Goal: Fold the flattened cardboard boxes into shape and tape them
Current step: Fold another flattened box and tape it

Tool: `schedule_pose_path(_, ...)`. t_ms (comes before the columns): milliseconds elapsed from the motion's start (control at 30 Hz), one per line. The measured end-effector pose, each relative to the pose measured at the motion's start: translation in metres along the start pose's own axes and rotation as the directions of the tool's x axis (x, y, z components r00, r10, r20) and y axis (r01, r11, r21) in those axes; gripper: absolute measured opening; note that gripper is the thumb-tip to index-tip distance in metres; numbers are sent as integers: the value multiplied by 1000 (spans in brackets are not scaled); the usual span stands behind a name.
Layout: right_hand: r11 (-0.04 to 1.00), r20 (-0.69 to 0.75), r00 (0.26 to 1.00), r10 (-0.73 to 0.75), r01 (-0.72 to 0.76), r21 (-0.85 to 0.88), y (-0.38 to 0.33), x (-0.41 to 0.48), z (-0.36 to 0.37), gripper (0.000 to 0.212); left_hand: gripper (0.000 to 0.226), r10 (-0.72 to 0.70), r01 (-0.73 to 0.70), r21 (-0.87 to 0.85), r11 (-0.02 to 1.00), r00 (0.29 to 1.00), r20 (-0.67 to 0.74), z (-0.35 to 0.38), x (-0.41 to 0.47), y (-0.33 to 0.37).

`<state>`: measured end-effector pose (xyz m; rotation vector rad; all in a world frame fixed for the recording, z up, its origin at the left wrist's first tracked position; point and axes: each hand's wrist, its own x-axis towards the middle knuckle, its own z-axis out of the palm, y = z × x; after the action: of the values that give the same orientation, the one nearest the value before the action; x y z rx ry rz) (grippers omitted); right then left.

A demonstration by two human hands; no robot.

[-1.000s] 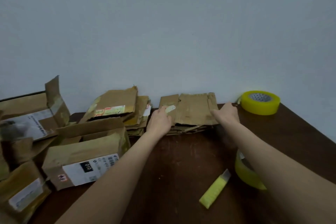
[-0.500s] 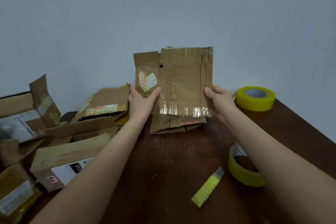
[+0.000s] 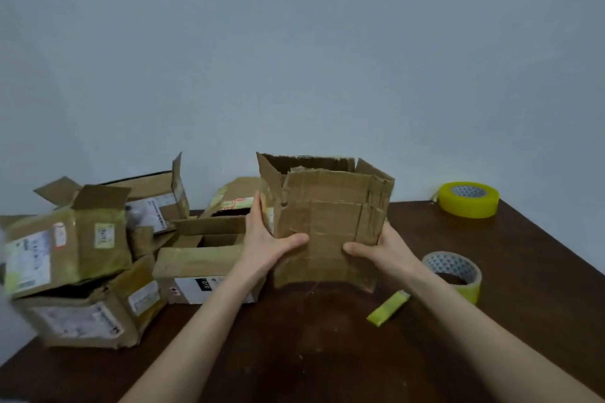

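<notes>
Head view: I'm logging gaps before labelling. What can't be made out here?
Head view only:
Cardboard box inside and bottom: hidden by its near panel.
Right hand: fingers behind the box.
Flattened cardboard: mostly behind the box and left hand.
Label print on the left boxes: blurred.

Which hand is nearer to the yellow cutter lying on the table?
Right. The right hand grips the cardboard box on its right side, just beyond the yellow cutter; the left hand grips the box's left side, farther from it.
</notes>
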<state>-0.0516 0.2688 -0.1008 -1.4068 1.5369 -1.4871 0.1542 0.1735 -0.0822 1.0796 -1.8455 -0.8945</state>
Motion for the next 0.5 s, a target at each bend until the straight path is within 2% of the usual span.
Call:
schedule_pose_path(200,994,85,996,-32,40,-97,4,-18,13,52,120,5,-5,1,1000,997,82,-10,-27,-5)
schedule_pose_path(300,978,27,994,-110,113,-175,-1,-24,11,50,105,56,-54,-21,998,993,107,-10,-27,3)
schedule_pose_path(400,958,-22,994,-105,95,-270,-10,-22,0,60,104,88,-83,-110,991,995,44,-8,-24,17)
schedule_pose_path(500,908,21,999,-42,47,-416,-1,-24,-6,70,109,96,-98,-264,959,995,-20,-2,-28,13)
